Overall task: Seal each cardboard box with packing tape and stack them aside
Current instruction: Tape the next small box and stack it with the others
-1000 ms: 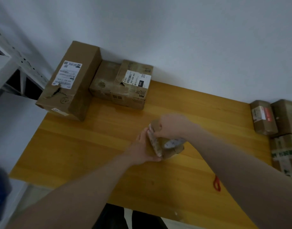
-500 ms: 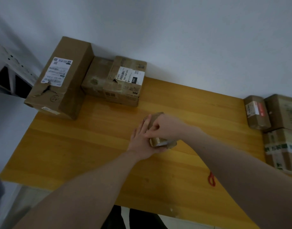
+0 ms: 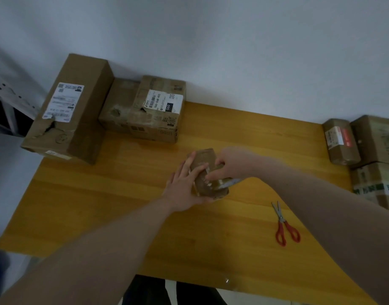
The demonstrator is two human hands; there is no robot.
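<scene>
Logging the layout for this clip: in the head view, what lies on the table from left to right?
Tall labelled box → flat labelled box → left hand → small box under both hands → right hand → red-handled scissors → boxes at the right edge.

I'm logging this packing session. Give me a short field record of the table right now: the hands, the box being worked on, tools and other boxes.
surface: wooden table
worked item: small cardboard box, mid-table
left hand: flat against the box's left side
right hand: fingers curled on the box's top
tool: red-handled scissors, lying right of the box, untouched
far left: tall labelled box, flat labelled box
right edge: stacked boxes
tape roll: not clearly visible
</scene>
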